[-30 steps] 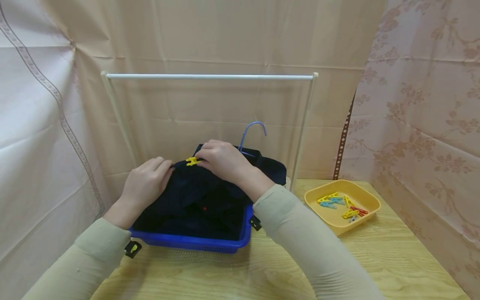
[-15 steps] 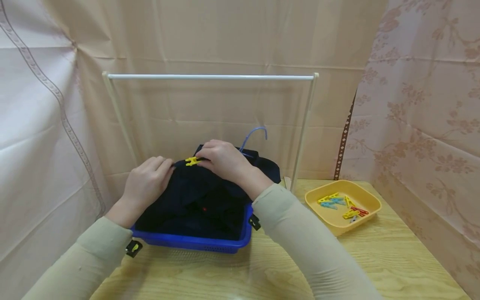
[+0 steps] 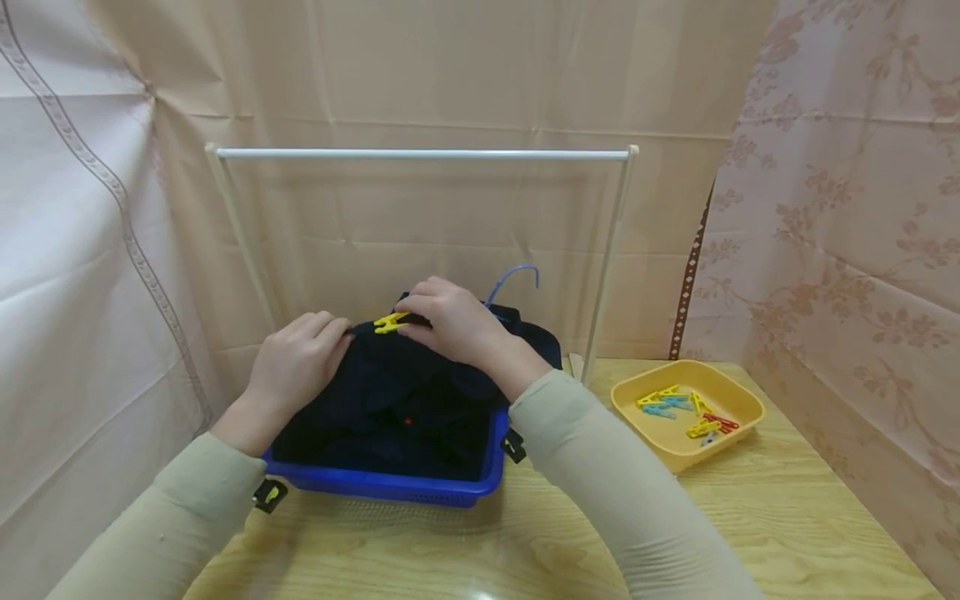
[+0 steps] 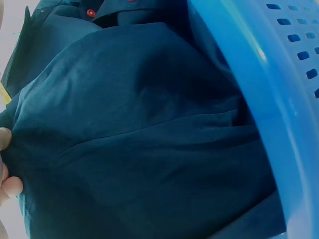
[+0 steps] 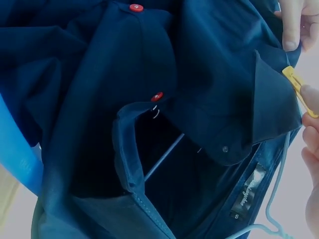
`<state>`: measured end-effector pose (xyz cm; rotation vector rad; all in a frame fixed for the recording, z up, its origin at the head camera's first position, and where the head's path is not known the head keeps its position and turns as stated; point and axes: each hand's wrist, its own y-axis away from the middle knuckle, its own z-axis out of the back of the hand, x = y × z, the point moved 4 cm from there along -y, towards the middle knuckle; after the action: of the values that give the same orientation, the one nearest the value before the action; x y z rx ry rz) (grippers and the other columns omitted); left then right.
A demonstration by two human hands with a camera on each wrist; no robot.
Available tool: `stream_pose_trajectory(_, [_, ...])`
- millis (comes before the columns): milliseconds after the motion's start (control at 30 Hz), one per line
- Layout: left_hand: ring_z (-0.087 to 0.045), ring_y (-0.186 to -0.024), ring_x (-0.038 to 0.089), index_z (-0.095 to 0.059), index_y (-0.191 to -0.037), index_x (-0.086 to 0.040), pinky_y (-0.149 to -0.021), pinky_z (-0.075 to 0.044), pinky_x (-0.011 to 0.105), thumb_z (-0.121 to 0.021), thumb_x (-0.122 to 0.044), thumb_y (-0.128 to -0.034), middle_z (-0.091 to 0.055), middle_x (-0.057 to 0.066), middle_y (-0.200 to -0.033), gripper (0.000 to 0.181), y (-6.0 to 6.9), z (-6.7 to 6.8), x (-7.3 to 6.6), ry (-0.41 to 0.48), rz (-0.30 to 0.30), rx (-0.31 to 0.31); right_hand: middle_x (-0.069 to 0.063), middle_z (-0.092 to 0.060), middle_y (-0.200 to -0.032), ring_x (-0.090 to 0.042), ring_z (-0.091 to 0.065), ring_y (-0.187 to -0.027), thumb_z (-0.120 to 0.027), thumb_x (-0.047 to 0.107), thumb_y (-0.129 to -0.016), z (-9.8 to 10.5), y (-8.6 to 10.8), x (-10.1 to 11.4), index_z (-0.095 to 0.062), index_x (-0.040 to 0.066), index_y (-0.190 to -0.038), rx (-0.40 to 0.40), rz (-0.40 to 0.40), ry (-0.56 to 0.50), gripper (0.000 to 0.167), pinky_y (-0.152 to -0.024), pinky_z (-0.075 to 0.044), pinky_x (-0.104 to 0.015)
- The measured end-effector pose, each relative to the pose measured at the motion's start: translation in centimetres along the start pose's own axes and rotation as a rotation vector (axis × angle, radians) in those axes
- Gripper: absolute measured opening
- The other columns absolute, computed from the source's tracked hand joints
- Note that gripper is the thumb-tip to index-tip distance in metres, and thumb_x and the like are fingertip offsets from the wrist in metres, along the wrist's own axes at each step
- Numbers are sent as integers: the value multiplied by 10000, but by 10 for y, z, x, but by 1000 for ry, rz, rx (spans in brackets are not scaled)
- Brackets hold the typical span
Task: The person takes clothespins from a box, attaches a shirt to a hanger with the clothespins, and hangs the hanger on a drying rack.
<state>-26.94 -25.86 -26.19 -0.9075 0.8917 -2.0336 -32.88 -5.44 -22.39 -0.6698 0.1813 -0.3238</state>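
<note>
A dark navy shirt [image 3: 390, 392] with red buttons lies bunched in a blue basket [image 3: 375, 482]. A hanger [image 5: 278, 204] is inside the shirt, its blue hook [image 3: 516, 273] rising behind my right hand. My left hand [image 3: 298, 354] pinches the shirt's upper edge between thumb and fingers. Close by, my right hand [image 3: 459, 323] pinches a yellow clothespin [image 3: 388, 322] by its handle end, at the shirt's edge near the collar. In the right wrist view the clothespin [image 5: 294, 82] meets the cloth beside the collar [image 5: 274, 99]; whether its tips bite the fabric is hard to tell.
A white rack with a horizontal bar [image 3: 420, 153] stands behind the basket. At the right, a yellow tray [image 3: 652, 433] holds several yellow, blue and red clothespins [image 3: 703, 427]. The wooden table [image 3: 555, 533] meets curtains [image 3: 840, 250] at back and sides.
The hanger's hook has tipped lower and to the right. My right hand has shifted slightly right with the clothespin, which has turned a little. My left hand keeps its hold on the shirt.
</note>
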Motion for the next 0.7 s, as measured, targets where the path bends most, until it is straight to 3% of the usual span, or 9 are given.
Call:
stream_pose_trajectory(233, [-641, -726, 330, -687, -991, 46, -621, -588, 474, -782, -36, -858, -653, 157, -872, 182, -1, 0, 0, 10, 22, 25, -42, -707, -1085, -184, -611, -1016, -800, 208, -907, 2, 4, -3, -742, 60, -1146, -13, -31, 6, 287, -904, -504, -235])
stream_pose_trajectory(467, [-645, -726, 332, -687, -992, 51, -624, -590, 475, -784, -35, -854, -657, 163, -872, 189, 0, -1, 0, 8, 16, 28, -30, -706, -1061, -175, -604, -984, -785, 201, -921, 4, 7, -4, -747, 64, -1126, -12, -37, 12, 249, -859, -503, -230])
stream_pose_trajectory(700, [-636, -713, 341, -677, -987, 58, -610, -586, 483, -781, -24, -853, -648, 169, -861, 188, -2, 0, -2, -3, -7, 8, -23, -715, -996, -178, -615, -935, -766, 183, -934, 3, 6, -1, -757, 83, -1045, -13, 10, 40, 149, -835, -508, -242])
